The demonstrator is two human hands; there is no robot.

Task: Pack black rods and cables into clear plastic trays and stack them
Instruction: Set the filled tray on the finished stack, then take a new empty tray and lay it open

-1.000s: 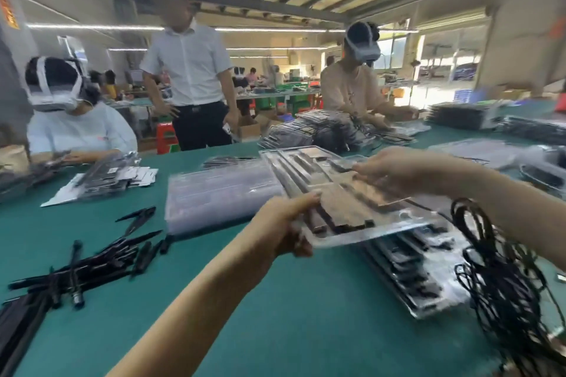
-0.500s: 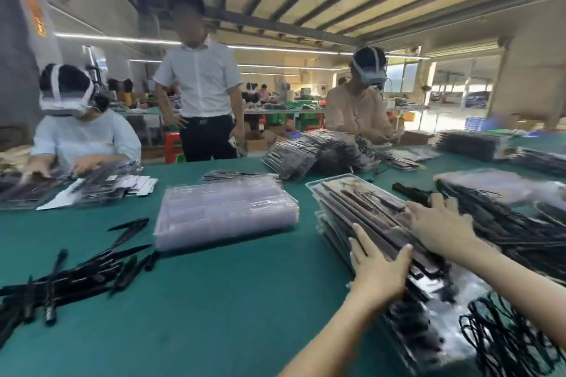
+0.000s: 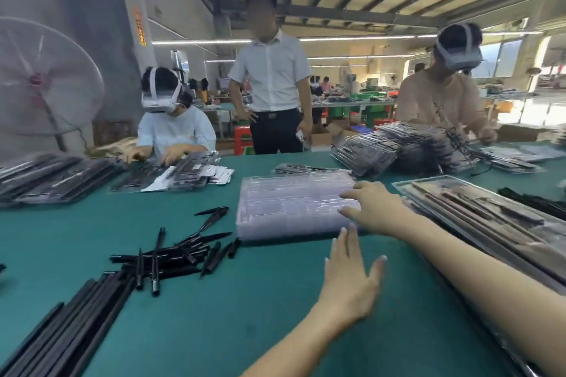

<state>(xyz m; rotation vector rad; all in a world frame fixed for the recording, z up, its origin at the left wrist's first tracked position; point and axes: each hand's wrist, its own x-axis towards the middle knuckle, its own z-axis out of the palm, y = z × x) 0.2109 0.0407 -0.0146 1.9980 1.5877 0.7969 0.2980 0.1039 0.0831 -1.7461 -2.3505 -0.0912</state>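
Note:
A stack of empty clear plastic trays (image 3: pixel 288 208) lies on the green table (image 3: pixel 214 315) ahead of me. My right hand (image 3: pixel 375 208) reaches over its right end with fingers spread, touching the top tray. My left hand (image 3: pixel 349 278) hovers open above the table just in front of the stack, holding nothing. To the right sits the stack of packed trays (image 3: pixel 477 217) with black rods in them. Loose black rods (image 3: pixel 171 257) lie scattered on the left, and longer black rods (image 3: pixel 67 330) lie at the lower left.
Across the table one person with a headset (image 3: pixel 171 128) sorts trays, another (image 3: pixel 444 92) works by a heap of packed trays (image 3: pixel 398 147), and a third person (image 3: pixel 272 76) stands behind. A large fan (image 3: pixel 39 76) stands at far left. More filled trays (image 3: pixel 52 177) lie left.
Both hands have let go of the packed tray, now set on the right-hand stack, and moved left. My right hand now reaches the empty tray stack; my view turned left.

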